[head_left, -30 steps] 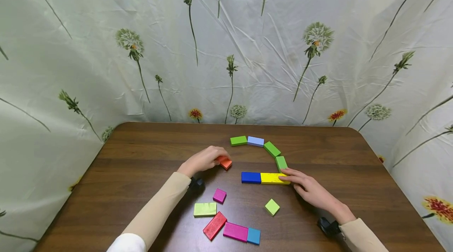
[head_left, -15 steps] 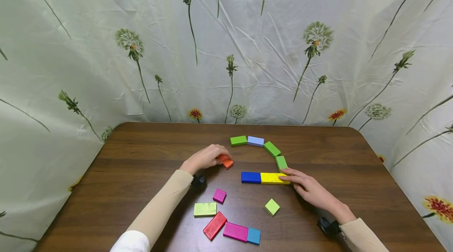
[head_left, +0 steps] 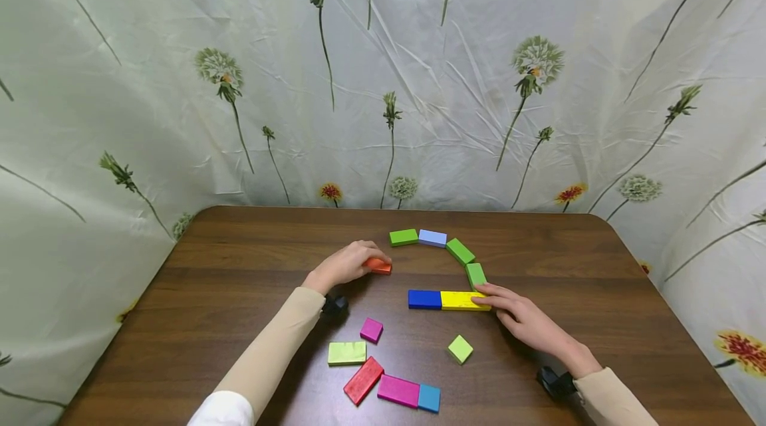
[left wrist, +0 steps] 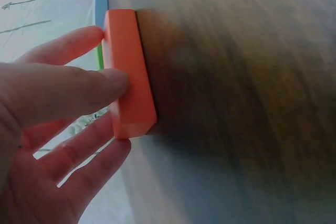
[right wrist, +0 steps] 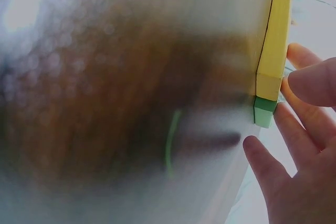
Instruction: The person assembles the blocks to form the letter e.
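Observation:
My left hand pinches an orange rectangular block, low over the tabletop in the middle; the left wrist view shows the thumb on one face of that orange block and fingertips behind it. On the right, my right hand rests with its fingers extended at the right end of a yellow block. Its fingertips also reach the lower end of a green block. A dark blue block lies end to end with the yellow one. In the right wrist view, the thumb and fingers spread loosely beside the yellow block.
A curve of blocks continues through another green block, a light blue block and a green block. Nearer lie lime, lime square, small magenta, red, long magenta and blue blocks.
My left hand has moved slightly away from the body, and the orange block has turned from slanted to nearly level across the table. My right hand and the other blocks have stayed put.

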{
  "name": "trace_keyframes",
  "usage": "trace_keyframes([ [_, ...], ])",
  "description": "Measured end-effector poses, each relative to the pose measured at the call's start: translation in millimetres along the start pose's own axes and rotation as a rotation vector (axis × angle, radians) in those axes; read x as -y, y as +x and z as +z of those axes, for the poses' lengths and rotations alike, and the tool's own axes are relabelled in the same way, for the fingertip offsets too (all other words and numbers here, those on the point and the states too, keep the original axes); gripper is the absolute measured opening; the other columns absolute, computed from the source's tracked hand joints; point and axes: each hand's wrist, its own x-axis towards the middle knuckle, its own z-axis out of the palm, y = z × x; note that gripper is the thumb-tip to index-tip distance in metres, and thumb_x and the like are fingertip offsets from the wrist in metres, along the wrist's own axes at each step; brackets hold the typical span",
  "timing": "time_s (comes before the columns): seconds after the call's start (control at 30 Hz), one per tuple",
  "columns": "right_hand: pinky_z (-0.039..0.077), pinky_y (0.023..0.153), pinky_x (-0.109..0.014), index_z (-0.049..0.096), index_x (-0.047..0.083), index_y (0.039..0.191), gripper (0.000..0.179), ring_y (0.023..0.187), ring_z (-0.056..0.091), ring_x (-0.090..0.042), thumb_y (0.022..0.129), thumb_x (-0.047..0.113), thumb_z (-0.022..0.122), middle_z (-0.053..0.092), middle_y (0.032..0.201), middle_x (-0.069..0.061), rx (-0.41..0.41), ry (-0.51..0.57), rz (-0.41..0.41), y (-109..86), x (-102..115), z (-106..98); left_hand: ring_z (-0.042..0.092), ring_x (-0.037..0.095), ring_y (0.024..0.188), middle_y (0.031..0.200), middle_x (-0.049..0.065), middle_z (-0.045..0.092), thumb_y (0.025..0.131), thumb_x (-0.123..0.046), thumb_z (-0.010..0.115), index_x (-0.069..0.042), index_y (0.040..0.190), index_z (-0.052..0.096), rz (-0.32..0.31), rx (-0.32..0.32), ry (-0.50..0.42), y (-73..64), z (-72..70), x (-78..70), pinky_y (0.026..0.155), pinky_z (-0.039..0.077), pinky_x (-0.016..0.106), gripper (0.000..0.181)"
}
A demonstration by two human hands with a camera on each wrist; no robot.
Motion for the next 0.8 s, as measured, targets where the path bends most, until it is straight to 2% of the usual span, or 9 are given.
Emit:
trace_keyframes([
  [0.1, 0.045, 0.097, -0.036, 0.063, 0.010, 0.127, 0.048, 0.125, 0.046, -0.032, 0.087, -0.013, 0.055, 0.049, 0.139, -0.011, -0.003, 0.001, 0.004, -0.1, 0.4, -0.3, 0.060, 0.025, 0.101, 0.107, 0.010, 0.064, 0.084, 0.010, 0.064, -0.006, 0.114, 0.070, 0.007, 0.000, 0.019, -1.5, -0.2, 0.2, 0.091, 0.048, 0.035, 0.035],
  [0.23, 0.044, 0.097, -0.035, 0.063, 0.010, 0.127, 0.047, 0.125, 0.046, -0.032, 0.087, -0.013, 0.054, 0.049, 0.139, -0.011, -0.004, -0.002, -0.001, -0.3, 0.8, -0.8, 0.059, 0.025, 0.103, 0.110, 0.011, 0.063, 0.086, 0.003, 0.067, -0.005, 0.117, 0.069, 0.000, 0.010, 0.029, -3.4, -0.6, -1.0, 0.091, 0.048, 0.035, 0.032],
  [0.4, 0.045, 0.097, -0.036, 0.062, 0.009, 0.127, 0.046, 0.125, 0.046, -0.032, 0.087, -0.013, 0.054, 0.049, 0.139, -0.011, 0.007, 0.003, 0.006, 0.2, 1.9, -0.9, 0.056, 0.029, 0.111, 0.119, 0.013, 0.059, 0.084, 0.004, 0.067, -0.002, 0.118, 0.067, -0.021, 0.043, -0.015, -8.4, -3.1, -1.7, 0.095, 0.045, 0.040, 0.034],
  [0.5, 0.045, 0.096, -0.037, 0.062, 0.010, 0.127, 0.047, 0.125, 0.046, -0.031, 0.087, -0.013, 0.054, 0.049, 0.139, -0.011, 0.005, 0.000, 0.009, 0.6, 2.0, -0.8, 0.057, 0.030, 0.110, 0.119, 0.015, 0.059, 0.082, 0.009, 0.065, 0.000, 0.119, 0.066, -0.032, 0.038, -0.019, -9.0, -3.1, -1.1, 0.094, 0.046, 0.040, 0.038],
  [0.57, 0.045, 0.096, -0.037, 0.063, 0.010, 0.127, 0.047, 0.125, 0.046, -0.031, 0.087, -0.013, 0.055, 0.050, 0.139, -0.011, -0.001, -0.002, 0.006, 0.4, 2.0, -0.8, 0.057, 0.029, 0.109, 0.119, 0.015, 0.059, 0.083, 0.006, 0.067, 0.001, 0.119, 0.066, -0.042, 0.028, -0.003, -7.2, -1.8, -1.1, 0.091, 0.048, 0.038, 0.036],
  [0.67, 0.046, 0.096, -0.037, 0.063, 0.009, 0.126, 0.046, 0.125, 0.046, -0.031, 0.086, -0.013, 0.055, 0.050, 0.139, -0.011, -0.010, -0.008, -0.005, 0.1, 2.0, -0.8, 0.057, 0.029, 0.109, 0.122, 0.016, 0.057, 0.085, -0.004, 0.072, 0.001, 0.120, 0.065, -0.077, 0.022, 0.010, -3.6, 0.3, -2.0, 0.089, 0.049, 0.037, 0.037],
  [0.8, 0.045, 0.096, -0.035, 0.063, 0.009, 0.126, 0.046, 0.126, 0.046, -0.029, 0.087, -0.013, 0.055, 0.050, 0.139, -0.011, -0.014, -0.013, -0.011, -0.2, 2.0, -0.9, 0.056, 0.031, 0.113, 0.128, 0.018, 0.054, 0.086, -0.013, 0.072, 0.002, 0.123, 0.063, -0.141, 0.022, 0.003, 1.5, 1.9, -4.2, 0.091, 0.048, 0.039, 0.040],
])
